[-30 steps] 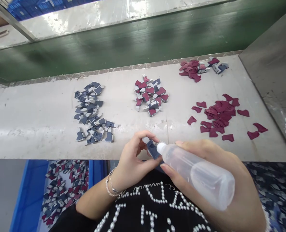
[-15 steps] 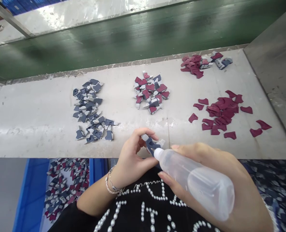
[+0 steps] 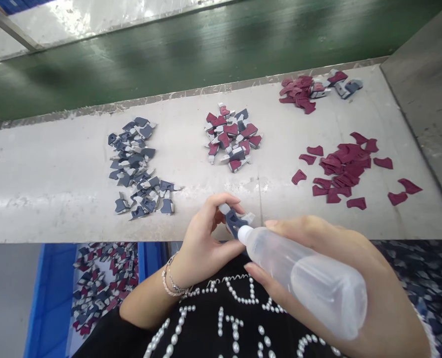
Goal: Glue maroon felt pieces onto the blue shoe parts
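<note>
Left hand point(image 3: 202, 243): the grip is closed on one dark blue-grey part point(image 3: 232, 217), fingers behind and thumb below. The part is near the front edge of the surface point(image 3: 56, 174), tilted, with its hollow side exposed. Right hand point(image 3: 358, 256): the grip is wrapped around a translucent bottle point(image 3: 303, 273), inclined so that its white tip point(image 3: 244, 234) is at the lower right end of the part.

Change: compared with one second ago, the part is turned in the left hand, so that the hollow and a pale prong come into view, and the tip is lower along the part. Compared with half a second ago, tip and part keep almost the same relation. This suggests that the part is steadied and the tip is being applied at one spot.

Visibility limits: the bottle conceals the right palm; some left fingertips are behind the part. It cannot be determined whether the tip touches the part, or whether any fluid leaves it. The fill level of the bottle is unclear. The blue bin point(image 3: 47, 298) at lower left is cut off by the frame; the dark pieces point(image 3: 425, 283) at lower right are blurred and partly covered by the right arm.
</note>
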Action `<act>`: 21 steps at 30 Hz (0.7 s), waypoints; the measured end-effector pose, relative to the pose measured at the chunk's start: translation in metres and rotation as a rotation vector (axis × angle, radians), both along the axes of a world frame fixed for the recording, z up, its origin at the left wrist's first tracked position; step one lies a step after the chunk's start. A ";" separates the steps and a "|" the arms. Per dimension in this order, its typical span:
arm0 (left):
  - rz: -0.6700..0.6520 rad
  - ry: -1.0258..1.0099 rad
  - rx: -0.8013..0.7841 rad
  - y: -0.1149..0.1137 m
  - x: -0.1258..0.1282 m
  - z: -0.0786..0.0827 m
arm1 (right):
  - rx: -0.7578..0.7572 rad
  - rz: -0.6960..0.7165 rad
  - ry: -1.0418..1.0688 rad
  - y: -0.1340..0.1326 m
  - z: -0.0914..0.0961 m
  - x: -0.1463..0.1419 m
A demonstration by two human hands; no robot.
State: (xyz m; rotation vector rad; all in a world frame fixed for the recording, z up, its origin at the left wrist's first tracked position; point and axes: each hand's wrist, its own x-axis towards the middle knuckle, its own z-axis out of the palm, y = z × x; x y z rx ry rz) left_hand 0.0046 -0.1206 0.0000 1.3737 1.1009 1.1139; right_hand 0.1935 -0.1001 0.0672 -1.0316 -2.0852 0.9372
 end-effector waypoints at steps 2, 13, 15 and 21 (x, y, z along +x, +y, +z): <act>-0.001 0.017 0.008 0.000 0.000 -0.001 | 0.008 0.007 -0.012 -0.001 -0.001 0.001; 0.033 0.059 0.043 0.002 0.002 -0.001 | -0.086 0.061 -0.031 -0.004 0.002 0.008; 0.020 0.061 0.047 0.002 0.002 -0.001 | -0.083 0.061 -0.032 -0.003 0.001 0.008; -0.032 0.108 0.060 0.000 0.003 0.001 | -0.039 0.034 -0.022 -0.003 0.001 0.008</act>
